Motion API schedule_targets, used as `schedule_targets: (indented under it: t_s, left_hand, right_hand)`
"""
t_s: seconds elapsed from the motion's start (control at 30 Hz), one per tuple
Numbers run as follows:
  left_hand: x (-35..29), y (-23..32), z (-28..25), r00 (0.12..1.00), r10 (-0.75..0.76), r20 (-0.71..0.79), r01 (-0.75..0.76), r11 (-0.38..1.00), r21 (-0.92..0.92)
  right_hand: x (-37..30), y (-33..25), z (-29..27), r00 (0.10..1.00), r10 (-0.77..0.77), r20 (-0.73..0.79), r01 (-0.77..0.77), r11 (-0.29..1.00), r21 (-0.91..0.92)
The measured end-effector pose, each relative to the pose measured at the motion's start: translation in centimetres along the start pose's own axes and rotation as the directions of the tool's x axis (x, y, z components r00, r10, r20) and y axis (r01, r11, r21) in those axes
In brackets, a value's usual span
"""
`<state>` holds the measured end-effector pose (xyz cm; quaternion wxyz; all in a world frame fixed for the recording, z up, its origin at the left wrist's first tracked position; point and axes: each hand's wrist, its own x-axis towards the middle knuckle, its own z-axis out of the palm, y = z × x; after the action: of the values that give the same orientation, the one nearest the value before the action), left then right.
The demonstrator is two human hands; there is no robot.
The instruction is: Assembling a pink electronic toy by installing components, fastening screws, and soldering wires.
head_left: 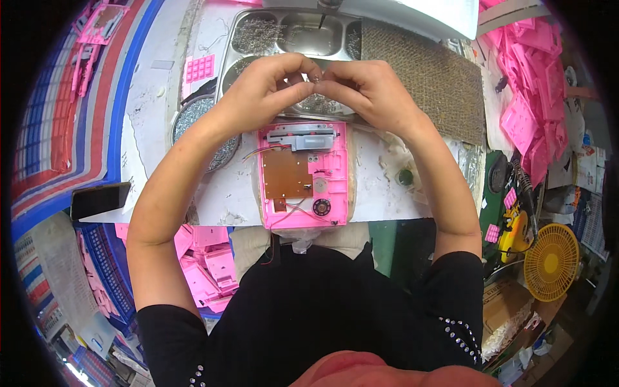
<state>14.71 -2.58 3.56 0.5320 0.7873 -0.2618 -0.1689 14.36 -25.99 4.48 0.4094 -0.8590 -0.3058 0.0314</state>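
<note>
Both hands are meeting near fingertip to fingertip above a metal tray.
The left hand and right hand are curling thumb and forefinger into narrow pinches; whether either is closing fully, or gripping a piece, cannot be told at this size. Small metal parts are lying in the tray's compartments. Nearer the body, a pink casing is lying below the hands, carrying a brown board, and neither hand is touching it.
</note>
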Motion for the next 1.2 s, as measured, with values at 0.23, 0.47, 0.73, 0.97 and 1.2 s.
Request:
schedule_targets:
  t_s: [0.23,0.47,0.73,0.97,1.2]
  left_hand:
    - [0.3,-0.3,-0.2,0.994,-0.108,0.000,0.108,0.993,-0.052]
    - [1.6,0.2,-2.0,0.854,-0.445,0.270,0.520,0.741,-0.426]
    - [0.2,0.4,-0.3,0.986,-0.165,-0.023,0.155,0.961,-0.229]
    - [-0.6,1.4,1.1,0.904,0.329,-0.274,-0.218,0.905,0.365]
    - [-0.2,0.2,0.8,0.965,-0.221,-0.144,0.158,0.921,-0.356]
  right_hand:
    - [0.2,0.2,0.7,0.979,-0.193,-0.059,0.160,0.921,-0.354]
    - [0.4,0.0,1.6,0.960,-0.254,-0.116,0.141,0.799,-0.584]
    - [0.2,0.7,0.4,0.963,0.266,-0.039,-0.247,0.931,0.268]
    - [1.1,0.0,0.7,0.945,0.311,0.100,-0.317,0.795,0.517]
    - [0.7,-0.2,1.9,0.956,-0.038,-0.292,0.074,0.991,0.113]
